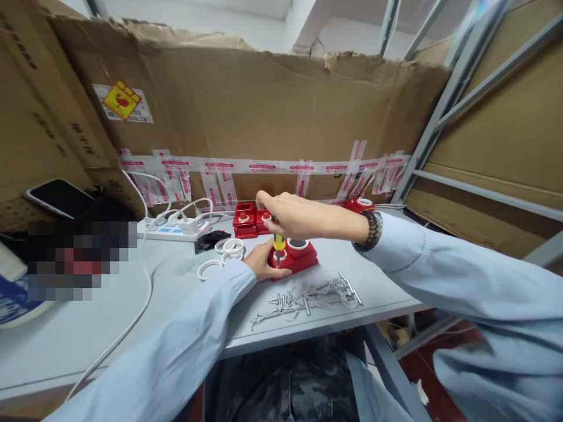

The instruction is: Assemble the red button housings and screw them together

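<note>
From my remote view, the right hand [299, 217] is closed around a screwdriver [279, 241], its shaft pointing down at the left end of a red box [304, 259]. The left hand [263, 262] clasps that end, thumb along the front. The box sits on the surface [114, 305], behind loose screws [282, 300]; white rings [209, 269] lie leftward.

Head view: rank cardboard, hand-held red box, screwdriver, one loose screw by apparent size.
1. Cardboard
2. Red box
3. Screwdriver, visible part; right hand hides some
4. Loose screw
</note>
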Tool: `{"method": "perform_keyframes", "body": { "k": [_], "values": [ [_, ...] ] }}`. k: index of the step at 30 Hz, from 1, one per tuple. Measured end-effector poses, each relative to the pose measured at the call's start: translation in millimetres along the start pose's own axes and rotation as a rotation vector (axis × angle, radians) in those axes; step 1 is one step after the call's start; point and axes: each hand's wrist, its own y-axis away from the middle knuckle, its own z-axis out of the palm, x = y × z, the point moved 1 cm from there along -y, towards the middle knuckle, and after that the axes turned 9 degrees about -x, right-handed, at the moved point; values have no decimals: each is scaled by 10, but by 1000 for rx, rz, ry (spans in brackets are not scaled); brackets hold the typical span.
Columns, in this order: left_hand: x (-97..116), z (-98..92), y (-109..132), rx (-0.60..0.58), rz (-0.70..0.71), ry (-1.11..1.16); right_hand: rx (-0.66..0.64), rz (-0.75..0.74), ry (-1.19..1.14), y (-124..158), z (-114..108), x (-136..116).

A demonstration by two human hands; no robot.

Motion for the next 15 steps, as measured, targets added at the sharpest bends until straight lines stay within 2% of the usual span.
{"method": "perform_keyframes", "body": {
  "k": [3, 8, 13, 15],
  "values": [
    [-14, 10, -8, 2, 27, -8, -72, -138, -51, -29, -9, -1],
    [-3, 14, -7, 3, -9, 1, 1, 22, 33, -35, -4, 32],
    [10, 1, -7, -20, -4, -5, -65, -47, -66, 8, -33, 16],
    [13, -4, -6, -22, -8, -19, -42, -2, -48, 23, -37, 25]
  ]
}}
